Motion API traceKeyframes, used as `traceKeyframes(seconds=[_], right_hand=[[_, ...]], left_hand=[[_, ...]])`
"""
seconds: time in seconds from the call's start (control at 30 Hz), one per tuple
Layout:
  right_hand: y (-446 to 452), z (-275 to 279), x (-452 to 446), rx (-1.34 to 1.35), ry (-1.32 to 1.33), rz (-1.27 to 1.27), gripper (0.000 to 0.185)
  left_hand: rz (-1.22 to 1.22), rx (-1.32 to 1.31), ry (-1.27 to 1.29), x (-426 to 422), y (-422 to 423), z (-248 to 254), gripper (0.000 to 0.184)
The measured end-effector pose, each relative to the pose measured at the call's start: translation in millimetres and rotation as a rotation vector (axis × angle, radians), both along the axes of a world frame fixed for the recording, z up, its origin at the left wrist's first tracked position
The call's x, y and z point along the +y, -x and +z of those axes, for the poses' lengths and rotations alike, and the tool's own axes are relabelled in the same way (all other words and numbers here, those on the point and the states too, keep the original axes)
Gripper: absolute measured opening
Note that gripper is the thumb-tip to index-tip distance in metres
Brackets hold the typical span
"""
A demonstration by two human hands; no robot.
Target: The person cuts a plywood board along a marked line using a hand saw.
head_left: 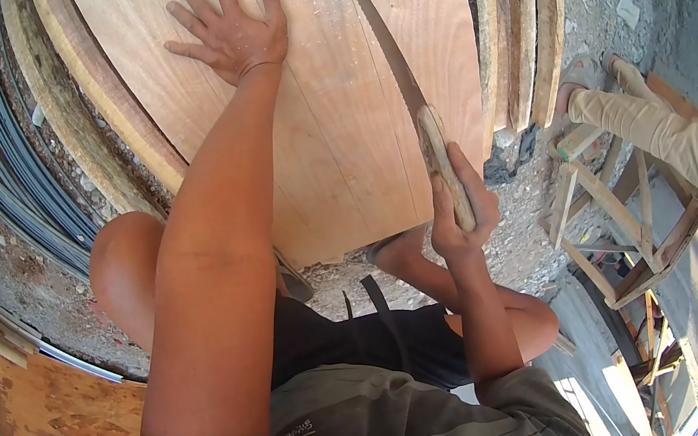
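A wide plywood sheet [328, 147] lies in front of me, with thin lines running along its length and sawdust specks near its far part. Flat on its upper left part presses my left hand [240, 37], fingers spread. My right hand [463, 208] is wrapped around the worn wooden handle of a handsaw [388, 45]. The long blade points away from me over the sheet, right of its middle. Whether the teeth are in the wood is hard to make out.
Wooden planks [84, 96] lie left of the sheet, and more planks [533, 21] lie on the right. Bundled dark rods or pipes [11, 154] curve along the left. At right, another person in tan trousers [677, 135] is beside a wooden frame [621, 218]. Gravel covers the ground.
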State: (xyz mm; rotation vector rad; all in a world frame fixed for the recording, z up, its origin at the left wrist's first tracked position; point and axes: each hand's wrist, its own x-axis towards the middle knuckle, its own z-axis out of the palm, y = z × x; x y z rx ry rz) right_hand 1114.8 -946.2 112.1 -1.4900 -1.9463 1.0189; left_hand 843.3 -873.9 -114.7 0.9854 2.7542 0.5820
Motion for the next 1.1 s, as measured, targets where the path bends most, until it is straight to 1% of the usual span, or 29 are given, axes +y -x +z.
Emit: traceKeyframes(seconds=[0.03, 0.07, 0.1, 0.13, 0.17, 0.2, 0.23, 0.3, 0.37, 0.47, 0.5, 0.53, 0.57, 0.6, 0.63, 0.7, 0.77, 0.83, 0.87, 0.9, 0.93, 1.0, 1.07, 1.1], right_hand=[[18.9, -37.5, 23.9, 0.049, -0.045, -0.022, 0.039], [46.9, -65.1, 53.7, 0.079, 0.002, -0.031, 0.039], [69.2, -79.0, 77.0, 0.102, 0.052, -0.047, 0.040], [76.0, -81.0, 80.4, 0.099, 0.057, -0.062, 0.040], [84.1, -83.1, 85.2, 0.152, 0.047, -0.067, 0.040], [83.6, -80.1, 87.7, 0.193, 0.037, -0.064, 0.040], [68.4, -62.3, 77.1, 0.109, 0.123, -0.061, 0.040], [31.1, -29.1, 30.2, 0.103, 0.030, -0.071, 0.040], [-13.0, 15.1, -19.0, -0.013, 0.097, -0.014, 0.043], [-8.9, 24.5, -13.8, -0.004, 0.088, -0.025, 0.044], [-1.4, 5.5, 1.1, 0.010, 0.115, -0.044, 0.043], [15.7, -24.7, 26.2, 0.025, 0.147, -0.065, 0.042], [39.5, -56.9, 57.4, 0.055, 0.104, -0.033, 0.043], [56.6, -74.8, 78.8, 0.077, 0.057, 0.003, 0.044], [62.7, -74.6, 80.2, 0.081, 0.053, 0.003, 0.044], [63.3, -66.0, 73.0, 0.103, 0.100, -0.038, 0.045], [30.3, -23.3, 29.0, 0.023, 0.051, -0.024, 0.045], [-5.1, 21.5, -19.4, -0.049, 0.069, -0.045, 0.046], [-14.8, 46.1, -31.1, -0.062, 0.151, -0.042, 0.044], [-18.9, 58.8, -35.1, -0.073, 0.231, -0.036, 0.043], [-16.0, 47.3, -30.6, -0.071, 0.234, -0.030, 0.043], [1.3, -4.9, -6.8, 0.031, 0.070, -0.043, 0.042], [41.4, -60.1, 39.8, 0.004, 0.040, -0.028, 0.043], [57.8, -74.6, 61.5, 0.062, 0.043, -0.043, 0.044]], left_hand=[[0.003, 0.008, -0.011, 4.6, 2.5, 0.2, 0.086], [0.007, 0.010, -0.002, 3.5, 3.4, 0.7, 0.086], [0.004, 0.005, 0.009, 0.6, 0.1, 1.3, 0.085], [-0.010, 0.002, 0.015, -3.5, -1.8, 1.6, 0.085], [-0.014, -0.005, -0.002, -1.9, 3.7, 1.9, 0.085], [-0.009, -0.025, -0.019, -0.8, 1.2, 2.1, 0.085], [-0.016, -0.033, -0.013, -6.0, -4.5, 4.6, 0.085], [-0.001, -0.012, 0.015, 0.4, 1.1, 1.9, 0.084], [0.004, -0.019, 0.024, -2.0, 0.4, 3.1, 0.084], [0.007, -0.005, 0.030, -0.8, -0.9, 2.0, 0.082], [0.003, 0.013, 0.031, 1.2, 0.5, 2.5, 0.080], [0.002, 0.020, 0.035, 2.0, 2.5, 6.0, 0.080], [0.006, 0.109, 0.119, 3.0, 0.1, 12.4, 0.074], [0.011, 0.192, 0.199, 4.6, -5.3, 18.7, 0.067], [0.012, 0.196, 0.195, 7.9, -3.0, 20.1, 0.067], [0.032, 0.085, 0.178, 6.1, -4.8, 22.1, 0.075], [0.032, 0.090, 0.168, 12.9, -4.5, 20.9, 0.075], [0.039, 0.090, 0.200, 2.5, -5.7, 21.8, 0.074], [0.038, 0.084, 0.200, 5.2, -5.2, 25.4, 0.074], [0.039, 0.080, 0.199, 8.1, -4.8, 26.4, 0.074], [0.045, 0.082, 0.202, 8.2, -5.6, 24.4, 0.074], [0.036, 0.075, 0.226, 8.3, -3.1, 19.7, 0.073], [0.029, 0.089, 0.235, 4.1, -1.4, 20.5, 0.072], [0.030, 0.098, 0.226, 7.1, -3.4, 22.1, 0.072]])
